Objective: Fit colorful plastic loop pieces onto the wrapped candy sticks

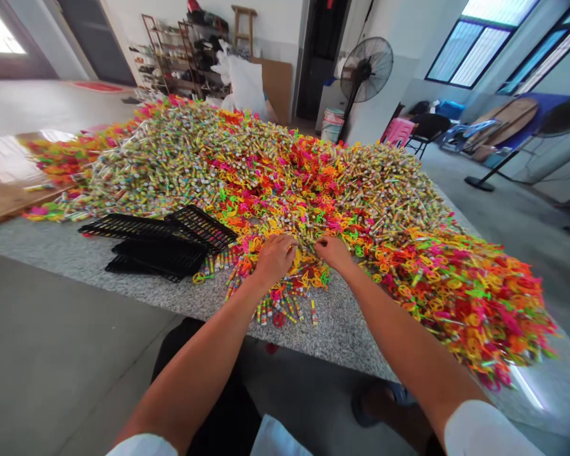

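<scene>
My left hand [276, 258] is over the near middle of the table, its fingers curled together at the edge of the heap. Close on its right, my right hand [336, 253] has its thumb and fingers pinched. Whatever either hand holds is too small to make out. Between and around them lie bright plastic loop-shaped pieces [313, 275] in orange, yellow, pink and green. Small printed tubes [289, 307] lie loosely in front of my left hand. A large mound of similar tubes [171, 152] rises behind, with a band of coloured pieces [308, 171] running through it.
Black plastic grid trays [159, 244] are stacked on the speckled tabletop [342, 323], left of my hands. A heap of coloured pieces [475, 304] covers the right side. Beyond stand a fan [365, 69], a shoe rack [171, 57], a pink stool [398, 131] and another fan [567, 117].
</scene>
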`<action>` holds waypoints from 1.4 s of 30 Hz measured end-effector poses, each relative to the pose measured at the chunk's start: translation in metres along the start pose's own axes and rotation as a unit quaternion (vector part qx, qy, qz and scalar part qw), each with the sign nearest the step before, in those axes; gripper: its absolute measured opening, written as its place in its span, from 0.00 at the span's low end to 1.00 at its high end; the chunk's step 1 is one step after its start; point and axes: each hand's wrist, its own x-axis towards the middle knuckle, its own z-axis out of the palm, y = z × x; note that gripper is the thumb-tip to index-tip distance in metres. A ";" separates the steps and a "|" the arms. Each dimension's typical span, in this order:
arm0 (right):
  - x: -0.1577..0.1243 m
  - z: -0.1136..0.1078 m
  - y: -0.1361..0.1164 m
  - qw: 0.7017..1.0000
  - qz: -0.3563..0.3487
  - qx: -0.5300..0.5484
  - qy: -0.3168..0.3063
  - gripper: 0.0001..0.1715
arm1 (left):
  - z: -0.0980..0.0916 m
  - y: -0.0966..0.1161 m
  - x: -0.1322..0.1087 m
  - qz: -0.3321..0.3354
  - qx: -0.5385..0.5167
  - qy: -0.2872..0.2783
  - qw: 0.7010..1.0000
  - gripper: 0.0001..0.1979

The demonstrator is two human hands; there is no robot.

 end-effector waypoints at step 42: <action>-0.200 -0.008 0.063 0.820 0.141 0.549 0.077 0.17 | 0.061 0.098 -0.054 0.156 -0.082 -0.259 0.950 0.15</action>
